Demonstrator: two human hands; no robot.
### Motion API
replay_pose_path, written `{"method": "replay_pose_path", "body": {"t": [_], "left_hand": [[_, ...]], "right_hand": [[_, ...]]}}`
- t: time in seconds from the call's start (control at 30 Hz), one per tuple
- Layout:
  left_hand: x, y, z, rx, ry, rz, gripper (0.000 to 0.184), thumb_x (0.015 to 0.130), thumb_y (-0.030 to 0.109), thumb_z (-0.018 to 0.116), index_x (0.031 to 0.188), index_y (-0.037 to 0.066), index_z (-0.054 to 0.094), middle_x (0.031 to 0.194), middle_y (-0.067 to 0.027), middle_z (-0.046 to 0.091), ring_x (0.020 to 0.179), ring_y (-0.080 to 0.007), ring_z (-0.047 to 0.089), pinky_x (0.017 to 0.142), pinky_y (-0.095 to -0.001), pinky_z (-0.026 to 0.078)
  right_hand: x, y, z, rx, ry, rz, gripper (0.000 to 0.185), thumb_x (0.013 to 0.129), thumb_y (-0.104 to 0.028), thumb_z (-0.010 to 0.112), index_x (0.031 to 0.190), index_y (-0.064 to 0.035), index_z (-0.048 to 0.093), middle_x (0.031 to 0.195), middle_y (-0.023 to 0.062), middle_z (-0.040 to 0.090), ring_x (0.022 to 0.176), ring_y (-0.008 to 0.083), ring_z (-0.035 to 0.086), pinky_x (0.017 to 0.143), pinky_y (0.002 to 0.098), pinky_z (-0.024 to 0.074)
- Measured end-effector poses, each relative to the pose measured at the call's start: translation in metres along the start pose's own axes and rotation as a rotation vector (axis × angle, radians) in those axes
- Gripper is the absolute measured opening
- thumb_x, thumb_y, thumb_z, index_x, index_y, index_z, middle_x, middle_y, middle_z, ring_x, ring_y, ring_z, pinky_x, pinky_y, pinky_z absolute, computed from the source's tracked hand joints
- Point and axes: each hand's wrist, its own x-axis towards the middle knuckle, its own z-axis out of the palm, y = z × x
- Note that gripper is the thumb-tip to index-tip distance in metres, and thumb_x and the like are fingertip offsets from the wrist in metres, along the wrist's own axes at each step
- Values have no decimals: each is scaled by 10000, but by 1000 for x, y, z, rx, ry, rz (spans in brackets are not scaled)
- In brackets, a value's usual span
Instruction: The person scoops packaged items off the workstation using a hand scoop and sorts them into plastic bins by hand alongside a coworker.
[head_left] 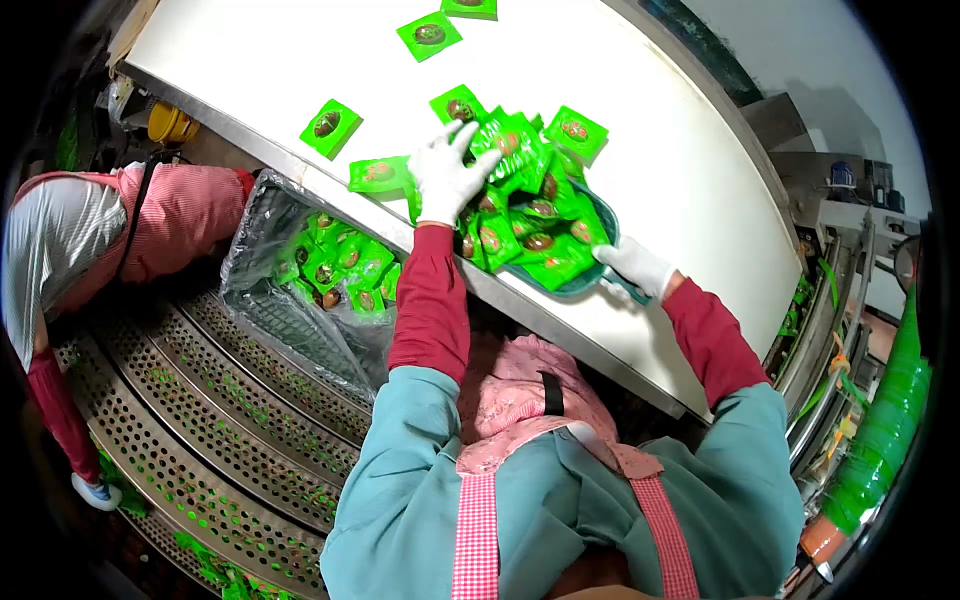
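Observation:
My left hand (447,178), in a white glove, rests with spread fingers against the left side of a heap of small green packets (537,240). My right hand (638,267), gloved too, is closed at the near right edge of a dark green scoop (607,213), apparently around its handle. The heap fills and covers most of the scoop, which lies on the white table (690,250) close to its front edge. Dark brown oval pictures mark many packets. A loose packet (331,127) lies to the left of my left hand, another packet (430,36) farther back.
Below the table's front edge stands a crate (255,235) lined with clear plastic, partly filled with green packets. Perforated metal steps (210,400) lie to the left, where a co-worker (170,220) bends down. A roll of green film (885,430) is at the right.

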Motion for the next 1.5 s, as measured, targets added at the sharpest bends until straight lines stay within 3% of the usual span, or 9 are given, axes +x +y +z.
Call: {"method": "replay_pose_path", "body": {"t": [0.13,0.23,0.27,0.47,0.67,0.9,1.07,1.17,1.5], "left_hand": [[21,-5,-20,-1,-60,-99,571,768,583,614,1201,212,627,1216,-81,585,1071,-307,574,898,-422,459],[14,-18,6,-265,19,31,519,754,513,655,1101,128,678,1195,-132,587,1053,-314,587,917,-400,459],[6,3,-10,-129,-93,48,481,754,512,646,1072,155,695,1198,-123,586,1046,-319,590,909,-406,466],[-15,60,-26,-56,-185,-36,371,770,497,608,1036,259,708,1260,-55,539,1049,-312,573,882,-450,485],[-17,129,-31,-77,-219,53,357,769,480,601,1031,265,710,1277,-70,525,1077,-319,565,902,-464,458],[-6,206,-55,-55,-237,153,393,734,455,562,1016,233,722,1155,-130,585,998,-340,601,867,-456,490],[-12,231,-52,46,-294,57,381,731,445,546,1011,255,719,1094,-110,613,960,-339,623,838,-453,505],[-15,239,-43,61,-341,-33,389,732,453,550,1019,257,724,1159,-74,582,1038,-324,579,840,-499,470],[-85,209,-200,114,-19,-181,449,760,508,501,1025,214,714,1184,-92,556,1033,-321,580,804,-545,477]], "right_hand": [[6,-22,28,226,-65,31,243,945,-255,488,1022,-27,462,646,56,525,405,107,441,325,255,381],[31,0,69,428,-101,-216,291,934,-301,534,1044,-37,478,667,58,537,454,113,490,372,250,421],[36,1,78,436,-105,-242,302,930,-311,546,1048,-40,484,675,57,540,466,115,502,386,249,431],[16,26,71,428,-57,-286,189,903,-237,528,934,-52,501,641,42,539,435,99,493,364,241,402],[-35,53,36,497,-34,-321,193,909,-247,523,927,-55,509,621,44,552,403,90,474,348,238,385],[-81,74,4,603,-77,-379,241,917,-325,533,921,-87,498,620,42,543,383,116,459,336,250,360],[-68,98,-23,665,-209,-363,251,934,-364,520,909,-116,494,623,18,527,374,98,428,330,238,341],[-62,108,-42,599,-231,-335,262,938,-381,519,896,-123,497,619,2,526,373,89,421,326,223,328],[-160,52,32,309,-252,-605,223,947,-350,505,928,-128,513,590,-10,528,353,60,415,298,181,312]]}}
